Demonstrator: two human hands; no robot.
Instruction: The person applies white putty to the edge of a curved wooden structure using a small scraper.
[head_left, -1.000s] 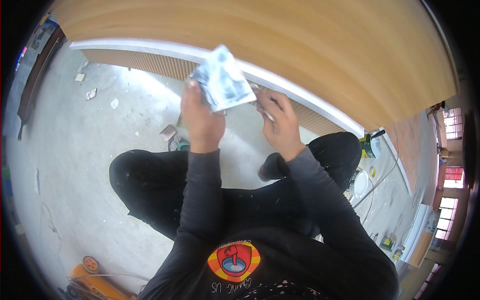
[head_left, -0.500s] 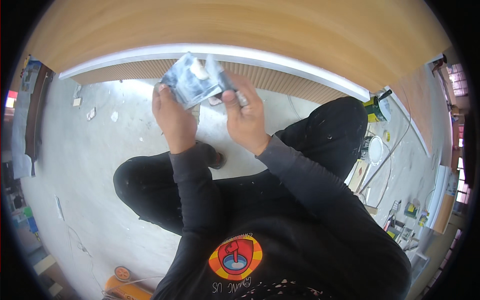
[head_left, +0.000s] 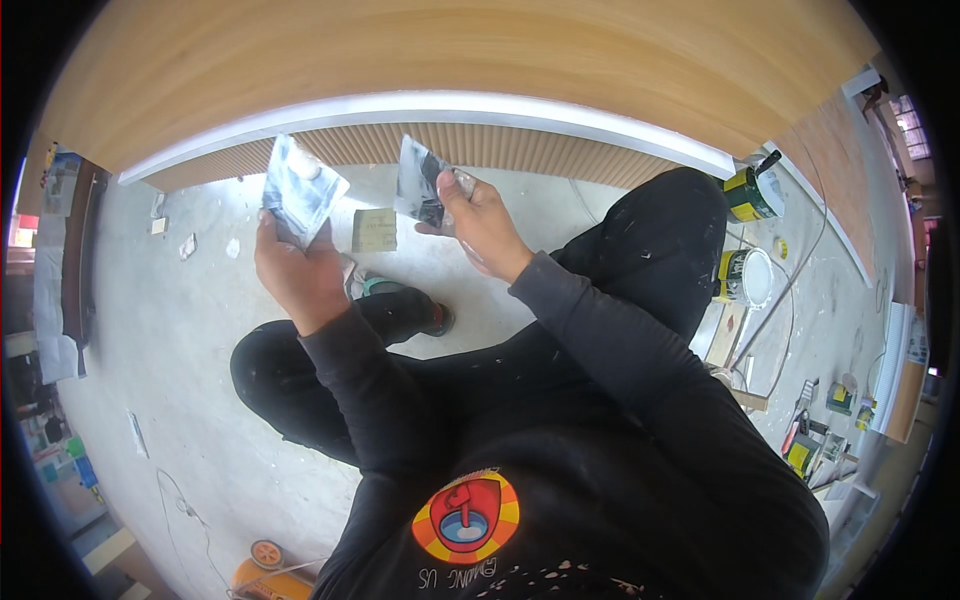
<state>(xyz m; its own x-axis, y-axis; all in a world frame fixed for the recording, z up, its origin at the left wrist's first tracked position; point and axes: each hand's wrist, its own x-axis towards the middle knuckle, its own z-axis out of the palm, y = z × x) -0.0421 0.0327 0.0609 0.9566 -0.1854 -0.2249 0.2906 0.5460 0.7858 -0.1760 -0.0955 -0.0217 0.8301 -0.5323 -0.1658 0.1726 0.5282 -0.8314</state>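
My left hand (head_left: pixel 292 268) holds up a grey, worn sheet of sandpaper (head_left: pixel 300 190) by its lower edge. My right hand (head_left: pixel 476 222) grips a second grey sheet (head_left: pixel 419 182) that looks like a torn-off piece of the same paper. The two pieces are apart, with a small wooden block (head_left: pixel 374 230) lying on the concrete floor between them. I am seated on the floor in dark clothes, with my legs folded in front of a wood-panelled wall (head_left: pixel 450 60) that has a ribbed base strip (head_left: pixel 480 145).
Two paint cans (head_left: pixel 745 275) (head_left: pixel 750 192) stand on the floor to my right, with tools and small boxes (head_left: pixel 815 420) beyond them. A shoe (head_left: pixel 405 300) shows under my hands. An orange tool (head_left: pixel 262 570) lies at the lower left, and scraps litter the floor at the left.
The single sheet that both hands held together is now two pieces, one in each hand, and the hands have moved apart. The view has also shifted.
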